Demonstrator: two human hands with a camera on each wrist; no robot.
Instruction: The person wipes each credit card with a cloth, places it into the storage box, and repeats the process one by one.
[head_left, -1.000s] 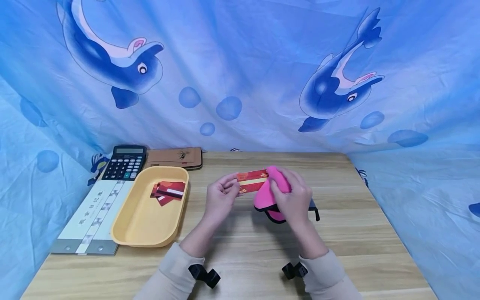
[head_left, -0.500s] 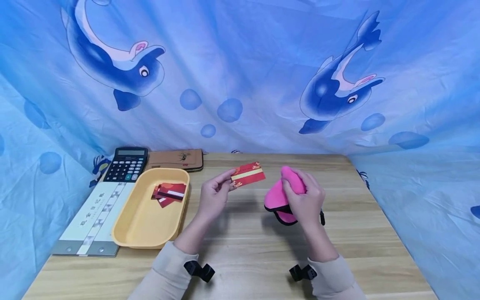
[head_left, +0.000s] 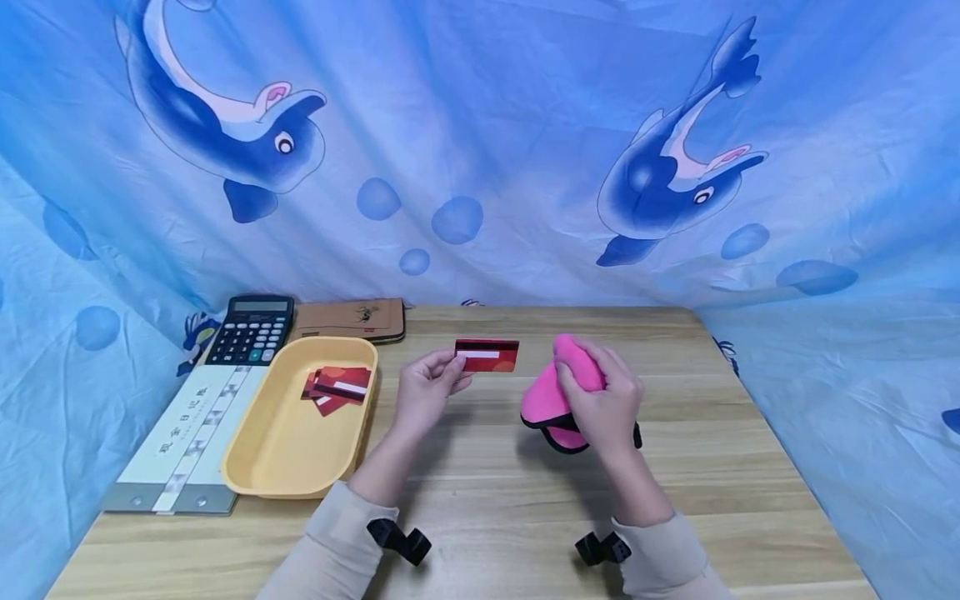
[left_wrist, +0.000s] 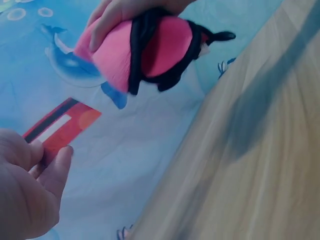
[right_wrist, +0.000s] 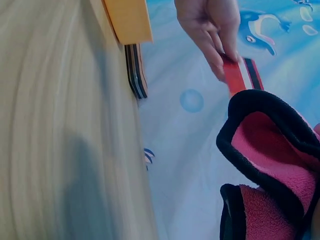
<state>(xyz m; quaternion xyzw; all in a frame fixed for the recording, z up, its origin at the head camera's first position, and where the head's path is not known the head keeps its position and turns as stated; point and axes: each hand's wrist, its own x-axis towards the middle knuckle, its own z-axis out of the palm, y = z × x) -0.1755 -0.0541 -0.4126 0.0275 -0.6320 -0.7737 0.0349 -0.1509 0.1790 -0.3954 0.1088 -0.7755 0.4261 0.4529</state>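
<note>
My left hand point(head_left: 427, 387) pinches a red bank card point(head_left: 504, 355) by its left end, above the table. Its face with the black magnetic stripe and white strip shows in the head view. To the right, my right hand point(head_left: 609, 398) grips a soft pink fleece piece with black edging point(head_left: 546, 397), gathered at its top. In the right wrist view this pink fleece piece point(right_wrist: 272, 145) gapes like a pouch, with a fuzzy inside. A thin black tab point(left_wrist: 222, 36) sticks out from it in the left wrist view. Card and fleece are apart.
A yellow tray point(head_left: 288, 475) with several red cards point(head_left: 341, 388) stands at the left. It overlaps a white ledger folder point(head_left: 183, 433); a black calculator point(head_left: 251, 329) lies at the folder's far end. Behind the tray is a brown wallet point(head_left: 345, 319). A dolphin-print curtain surrounds the wooden table point(head_left: 495, 517).
The card, first against the pink fleece with its gold-striped face showing, has come away to the left and been turned over. The right hand has shifted slightly right with the fleece.
</note>
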